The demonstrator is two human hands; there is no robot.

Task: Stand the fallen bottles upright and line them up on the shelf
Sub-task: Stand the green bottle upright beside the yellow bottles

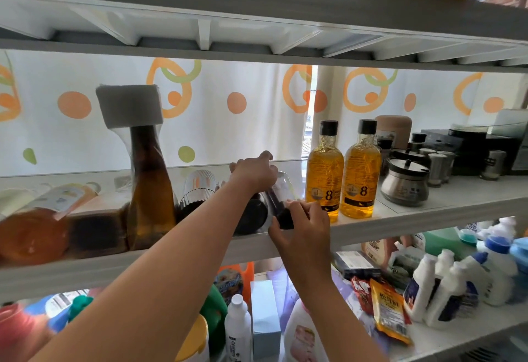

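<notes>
Both my hands hold a clear, black-capped bottle lying tilted on the middle shelf. My left hand grips its body from above; my right hand pinches the black cap near the shelf's front edge. Right of it two yellow-filled bottles stand upright side by side. A dark, round-ended bottle lies under my left wrist. A ribbed clear bottle lies behind. A tall brown bottle with a grey wrapped top stands at left. An orange bottle lies at far left.
Steel jars and shakers and black boxes crowd the right of the shelf. The shelf above hangs low over the bottles. The lower shelf holds white detergent bottles, snack packets and boxes.
</notes>
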